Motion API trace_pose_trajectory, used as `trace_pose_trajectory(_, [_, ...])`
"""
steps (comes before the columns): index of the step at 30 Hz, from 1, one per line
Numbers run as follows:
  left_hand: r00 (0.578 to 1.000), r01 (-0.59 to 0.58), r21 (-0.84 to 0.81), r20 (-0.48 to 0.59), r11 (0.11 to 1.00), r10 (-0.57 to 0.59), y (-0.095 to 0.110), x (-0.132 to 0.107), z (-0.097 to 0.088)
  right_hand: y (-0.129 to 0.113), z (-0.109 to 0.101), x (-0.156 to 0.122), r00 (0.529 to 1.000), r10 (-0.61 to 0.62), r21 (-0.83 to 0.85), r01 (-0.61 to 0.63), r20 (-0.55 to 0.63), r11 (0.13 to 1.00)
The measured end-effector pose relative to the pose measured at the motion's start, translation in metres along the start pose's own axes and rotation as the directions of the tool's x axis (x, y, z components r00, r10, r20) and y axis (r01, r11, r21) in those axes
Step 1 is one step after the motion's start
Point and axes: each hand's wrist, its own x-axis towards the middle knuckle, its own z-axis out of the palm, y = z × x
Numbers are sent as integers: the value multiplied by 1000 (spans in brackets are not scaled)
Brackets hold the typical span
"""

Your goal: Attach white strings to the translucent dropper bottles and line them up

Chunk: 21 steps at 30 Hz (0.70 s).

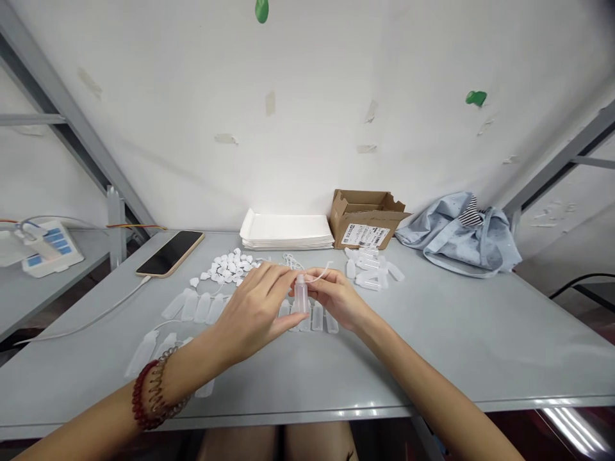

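Both hands meet over the middle of the grey table (432,346). My right hand (336,298) grips a small clear plastic bottle (301,296) upright, with a thin white string trailing from its top. My left hand (257,307), with a dark red coil band on its wrist, pinches at the neck of that same bottle. Under the hands lies a row of finished clear bottles (202,307). A heap of small white caps (230,267) sits just behind the left hand.
A phone (170,253) on a charging cable lies at the back left. A stack of white trays (286,232), an open cardboard box (365,221) and a blue cloth bag (461,237) line the wall. More clear bottles (372,269) lie before the box.
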Motion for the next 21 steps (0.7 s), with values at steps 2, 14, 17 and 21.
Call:
trace_pose_trajectory(2, [1000,4,-19,-5,1000,-4,0,-2,1,0,1,0,1000,11,11,-11,11,1000])
trace_pose_trajectory(14, [995,-39,-127,-94,991,27,1,-19,7,14,3,0,991,67,150,-84,117,985])
trace_pose_trajectory(17, [996,-3,-187,-83,982,-13,1,-23,6,14,5,0,988,73,138,-92,139,986])
trace_pose_trajectory(21, [996,41,-237,-69,971,-59,3,-29,2,15,7,-1,979,102,97,-121,179,988])
